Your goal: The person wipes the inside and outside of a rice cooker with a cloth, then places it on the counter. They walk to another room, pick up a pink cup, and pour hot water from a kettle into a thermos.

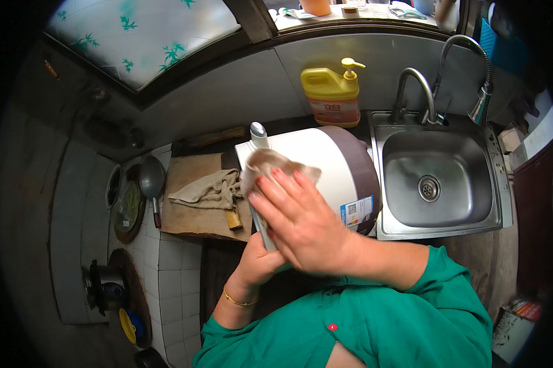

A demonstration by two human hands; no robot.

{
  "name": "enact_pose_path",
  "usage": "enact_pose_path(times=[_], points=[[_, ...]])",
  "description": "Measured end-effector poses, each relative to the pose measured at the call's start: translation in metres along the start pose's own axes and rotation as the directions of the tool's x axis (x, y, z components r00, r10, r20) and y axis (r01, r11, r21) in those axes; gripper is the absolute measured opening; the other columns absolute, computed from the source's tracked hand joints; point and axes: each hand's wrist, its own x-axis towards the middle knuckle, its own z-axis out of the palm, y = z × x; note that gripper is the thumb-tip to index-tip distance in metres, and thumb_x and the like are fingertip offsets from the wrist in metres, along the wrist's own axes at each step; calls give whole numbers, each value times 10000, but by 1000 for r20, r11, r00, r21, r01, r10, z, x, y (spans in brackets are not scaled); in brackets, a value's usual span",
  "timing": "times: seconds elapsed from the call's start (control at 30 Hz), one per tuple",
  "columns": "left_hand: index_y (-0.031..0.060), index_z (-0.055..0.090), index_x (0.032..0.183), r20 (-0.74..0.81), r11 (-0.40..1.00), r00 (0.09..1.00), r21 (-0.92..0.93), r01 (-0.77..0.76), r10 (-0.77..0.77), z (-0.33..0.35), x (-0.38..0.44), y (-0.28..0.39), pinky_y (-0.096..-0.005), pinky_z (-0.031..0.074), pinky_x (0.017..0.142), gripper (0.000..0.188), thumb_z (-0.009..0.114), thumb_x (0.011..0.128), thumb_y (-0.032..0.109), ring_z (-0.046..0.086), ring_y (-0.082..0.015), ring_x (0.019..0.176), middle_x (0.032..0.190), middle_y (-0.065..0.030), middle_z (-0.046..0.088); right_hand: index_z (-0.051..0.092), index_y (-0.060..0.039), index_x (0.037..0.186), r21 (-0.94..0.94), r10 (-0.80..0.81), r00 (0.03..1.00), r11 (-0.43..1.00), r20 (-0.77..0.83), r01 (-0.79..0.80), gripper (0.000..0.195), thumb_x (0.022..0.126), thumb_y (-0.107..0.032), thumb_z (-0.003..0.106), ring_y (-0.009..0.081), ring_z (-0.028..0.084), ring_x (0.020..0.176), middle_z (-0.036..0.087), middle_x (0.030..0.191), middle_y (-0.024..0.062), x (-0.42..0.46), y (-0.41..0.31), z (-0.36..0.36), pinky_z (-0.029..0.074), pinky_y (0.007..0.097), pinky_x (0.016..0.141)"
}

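Note:
A white and brown electric appliance, apparently a rice cooker [325, 152], lies on its side on the counter, left of the sink. My right hand [304, 221] presses a light brown cloth [276, 161] against its near left part; the hand is slightly blurred. My left hand [258, 260] grips the lower edge of the cooker's grey-rimmed end, just below my right hand. Most of that end is hidden by my hands and the cloth. A label with a printed code sits on the cooker's side.
A steel sink [497, 202] with two faucets [416, 76] is at the right. Behind the cooker stands a yellow detergent pump bottle [334, 94]. A beige rag [207, 188] lies over a yellow-handled tool [233, 220] on a wooden board [189, 165]. A metal ladle [152, 177] is further left.

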Motion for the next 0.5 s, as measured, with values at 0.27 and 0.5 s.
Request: enact_pose_path(times=[0.27, 0.5], points=[[-33, 609, 1118, -15, 1000, 1000, -24, 10, -10, 6, -9, -3, -284, 469, 848, 335, 670, 804, 66, 582, -139, 940, 1041, -55, 646, 670, 16, 929, -37, 657, 690, 732, 304, -680, 354, 910, -233, 420, 397, 615, 983, 638, 1037, 248, 51, 111, -33, 490, 449, 877], [-30, 596, 1153, -3, 999, 999, -23, 49, -49, 6, -13, -5, -284, 467, 852, 351, 666, 823, 66, 583, -136, 951, 1048, -54, 645, 571, 2, 1240, 8, 176, 982, 984, -67, -176, 412, 842, -104, 576, 368, 497, 1247, 571, 1254, 206, 1, 21, -20, 350, 504, 1077]])
